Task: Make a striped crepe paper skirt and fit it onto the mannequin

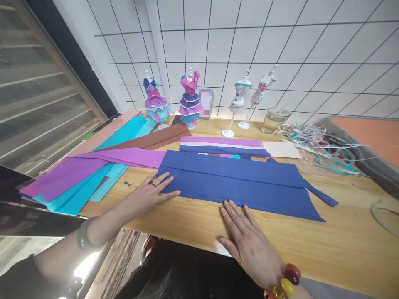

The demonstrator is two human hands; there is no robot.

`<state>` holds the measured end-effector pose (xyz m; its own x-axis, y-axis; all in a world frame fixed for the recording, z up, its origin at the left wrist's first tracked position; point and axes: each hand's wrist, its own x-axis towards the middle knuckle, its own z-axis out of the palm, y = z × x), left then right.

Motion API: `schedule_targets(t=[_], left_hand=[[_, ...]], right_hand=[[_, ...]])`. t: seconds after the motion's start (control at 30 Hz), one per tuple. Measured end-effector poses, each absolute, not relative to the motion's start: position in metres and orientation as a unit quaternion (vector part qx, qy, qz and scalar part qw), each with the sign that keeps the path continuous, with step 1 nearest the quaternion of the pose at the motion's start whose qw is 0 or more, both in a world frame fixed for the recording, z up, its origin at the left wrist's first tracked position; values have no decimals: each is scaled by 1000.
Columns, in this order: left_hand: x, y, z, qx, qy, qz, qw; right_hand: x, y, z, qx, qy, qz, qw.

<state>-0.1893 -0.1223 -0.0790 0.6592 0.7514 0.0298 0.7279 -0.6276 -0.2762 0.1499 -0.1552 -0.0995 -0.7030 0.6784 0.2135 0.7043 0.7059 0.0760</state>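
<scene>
A long folded sheet of dark blue crepe paper (237,180) lies across the wooden table (327,241). My left hand (149,193) lies flat with fingers spread, its fingertips resting on the left end of the blue sheet. My right hand (246,238) lies flat on the table, its fingertips touching the sheet's near edge at the middle. Neither hand holds anything. A green bangle is on my left wrist and a beaded bracelet on my right.
Purple paper (93,164), turquoise paper (77,195) and brown paper (149,141) fan out at the left. A purple-and-blue strip (222,146) lies behind the blue sheet. Four small mannequins, two of them dressed (189,99), a glass jar (274,119) and tangled ribbons (321,147) stand along the tiled wall.
</scene>
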Motion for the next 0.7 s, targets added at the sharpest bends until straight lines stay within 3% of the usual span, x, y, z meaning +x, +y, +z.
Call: schedule_targets(t=[0.33, 0.7], left_hand=[[-188, -123, -78, -898, -413, 71, 135], [-187, -124, -74, -898, -412, 94, 124]], right_hand=[[162, -139, -92, -456, -876, -98, 122], [191, -145, -105, -427, -886, -119, 139]])
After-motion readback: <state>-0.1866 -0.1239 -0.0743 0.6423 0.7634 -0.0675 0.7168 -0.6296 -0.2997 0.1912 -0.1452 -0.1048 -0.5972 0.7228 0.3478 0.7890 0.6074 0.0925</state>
